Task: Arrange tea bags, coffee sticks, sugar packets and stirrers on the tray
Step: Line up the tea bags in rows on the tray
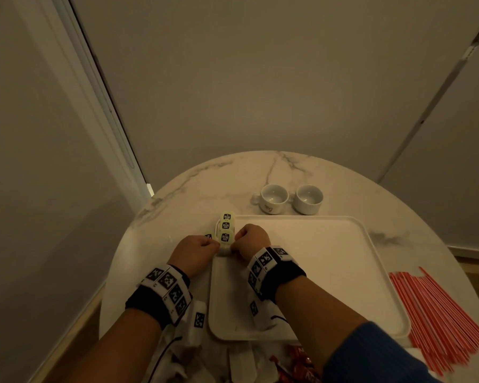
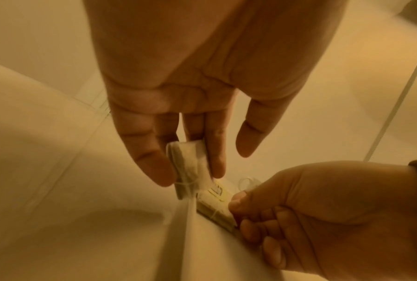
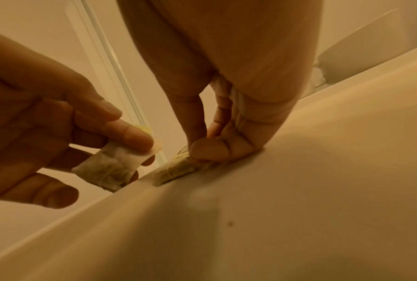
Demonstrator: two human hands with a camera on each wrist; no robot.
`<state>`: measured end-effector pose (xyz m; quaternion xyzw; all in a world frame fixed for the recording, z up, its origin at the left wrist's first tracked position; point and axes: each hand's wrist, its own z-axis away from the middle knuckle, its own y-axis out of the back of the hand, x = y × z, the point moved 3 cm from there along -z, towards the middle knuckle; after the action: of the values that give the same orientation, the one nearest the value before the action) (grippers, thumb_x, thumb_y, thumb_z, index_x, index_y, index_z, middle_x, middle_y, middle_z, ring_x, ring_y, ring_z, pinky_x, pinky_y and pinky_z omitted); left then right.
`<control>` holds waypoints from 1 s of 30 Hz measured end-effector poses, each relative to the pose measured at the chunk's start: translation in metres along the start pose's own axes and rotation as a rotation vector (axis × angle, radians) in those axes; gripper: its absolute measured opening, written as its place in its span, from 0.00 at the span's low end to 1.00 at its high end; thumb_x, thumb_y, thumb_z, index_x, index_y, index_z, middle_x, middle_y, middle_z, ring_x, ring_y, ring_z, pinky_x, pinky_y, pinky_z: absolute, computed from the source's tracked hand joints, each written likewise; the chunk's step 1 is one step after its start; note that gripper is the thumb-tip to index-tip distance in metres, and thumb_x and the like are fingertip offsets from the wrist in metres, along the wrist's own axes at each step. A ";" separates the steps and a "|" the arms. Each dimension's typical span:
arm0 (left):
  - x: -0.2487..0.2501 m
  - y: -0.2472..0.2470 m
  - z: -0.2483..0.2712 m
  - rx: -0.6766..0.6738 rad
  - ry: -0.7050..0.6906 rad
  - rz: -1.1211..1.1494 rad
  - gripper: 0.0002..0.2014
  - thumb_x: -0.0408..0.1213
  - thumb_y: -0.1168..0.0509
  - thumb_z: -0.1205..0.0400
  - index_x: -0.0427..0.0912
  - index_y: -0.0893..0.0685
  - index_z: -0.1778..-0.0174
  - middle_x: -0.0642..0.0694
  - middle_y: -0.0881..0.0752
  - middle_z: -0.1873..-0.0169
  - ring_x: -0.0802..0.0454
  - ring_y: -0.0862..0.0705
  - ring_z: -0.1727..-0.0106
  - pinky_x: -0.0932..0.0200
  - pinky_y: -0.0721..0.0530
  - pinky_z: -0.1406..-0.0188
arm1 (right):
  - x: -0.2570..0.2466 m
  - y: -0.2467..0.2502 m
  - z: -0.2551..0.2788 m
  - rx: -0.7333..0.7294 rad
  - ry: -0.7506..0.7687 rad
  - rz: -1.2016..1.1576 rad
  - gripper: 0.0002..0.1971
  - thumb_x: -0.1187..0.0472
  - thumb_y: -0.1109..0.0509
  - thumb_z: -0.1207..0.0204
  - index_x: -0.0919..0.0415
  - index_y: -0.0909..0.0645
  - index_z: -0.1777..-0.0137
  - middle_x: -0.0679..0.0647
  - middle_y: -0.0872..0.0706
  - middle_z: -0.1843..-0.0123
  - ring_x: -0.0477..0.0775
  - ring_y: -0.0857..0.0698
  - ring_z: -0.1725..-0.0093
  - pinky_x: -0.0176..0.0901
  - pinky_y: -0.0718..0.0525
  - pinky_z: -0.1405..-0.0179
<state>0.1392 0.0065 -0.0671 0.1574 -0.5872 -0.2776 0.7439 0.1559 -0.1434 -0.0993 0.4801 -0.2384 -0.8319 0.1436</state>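
The left hand [image 2: 169, 106] pinched one tea bag [image 2: 188, 167] just outside the tray [image 1: 329, 261] rim; the right hand's [image 3: 226, 106] grip pressed a second tea bag [image 3: 178, 169] onto the tray's left edge. Laying each flat beside the last, strings untangled, would likely keep the row neat

We see a white desk [image 1: 329, 175] veined with grey marbling, and on it a plain white tray [image 1: 315, 261] and two plain white cups [image 1: 274, 199]. The tea bag tags [image 1: 226, 226] are pale yellow-green with small black squares bearing white print, while the tea bags [image 3: 108, 167] themselves are translucent white over greenish-brown leaf, tied with pale string. The stirrers [image 1: 437, 322] are striped red and white, the packets [image 1: 296, 363] at the near edge are red, the wrist bands [image 1: 166, 288] are black with white plates of black square codes, and the sleeve [image 1: 385, 357] is blue.
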 end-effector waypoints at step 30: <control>0.054 0.037 0.071 0.021 -0.145 0.609 0.14 0.32 0.34 0.18 0.47 0.28 0.39 0.36 0.12 0.54 0.40 0.11 0.57 0.49 0.12 0.67 | -0.049 0.067 0.105 -0.145 0.507 -0.262 0.04 0.65 0.30 0.22 0.60 0.18 0.59 0.50 0.19 0.70 0.38 0.23 0.77 0.29 0.27 0.77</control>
<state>0.0878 0.0099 0.0142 -0.0382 -0.6618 -0.0465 0.7472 0.0901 -0.1498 0.0164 0.6878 -0.0709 -0.7118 0.1237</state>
